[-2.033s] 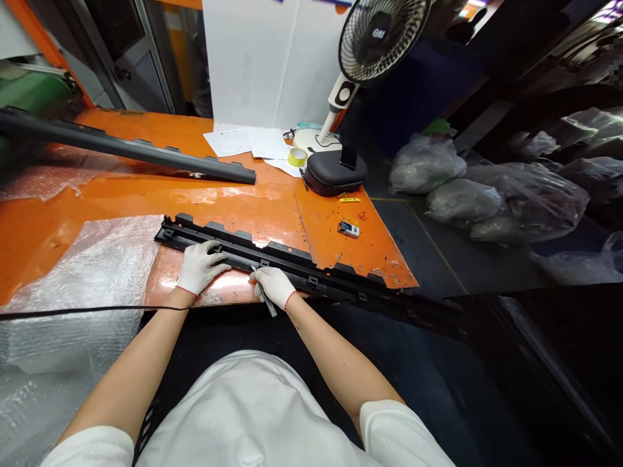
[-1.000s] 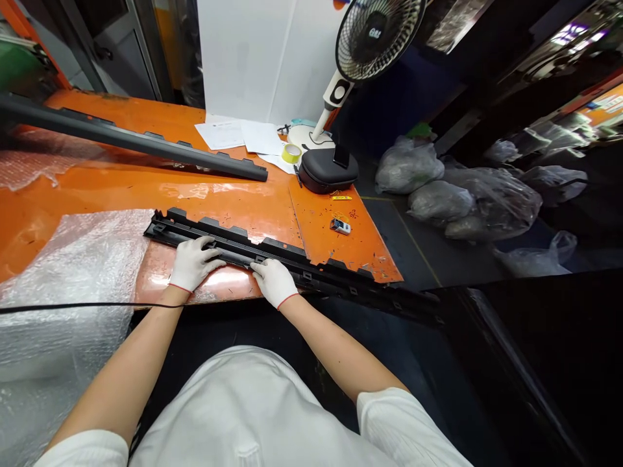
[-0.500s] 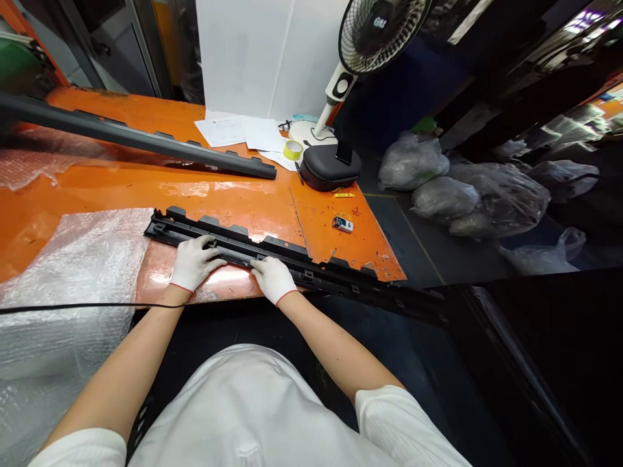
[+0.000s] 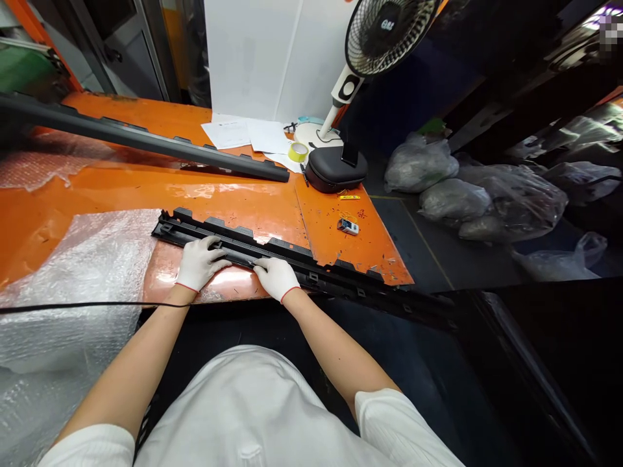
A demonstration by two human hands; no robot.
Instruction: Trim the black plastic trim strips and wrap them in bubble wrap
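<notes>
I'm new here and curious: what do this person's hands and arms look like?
The left hand and right hand wear matching white, close-fitting gloves with narrow red-edged cuffs. The forearms are bare below short white fabric sleeves. A thin black cord overlaps the left forearm.

Black strip point(image 4: 324, 275): long, narrow, with raised tabs along its 12 o'clock edge and small square clip seats. Lies aslant on orange table point(image 4: 233, 201), 4 o'clock end overhanging.

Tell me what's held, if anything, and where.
The left hand holds the black strip by its near edge, toward its left end; whether the right hand holds anything can't be told.
</notes>
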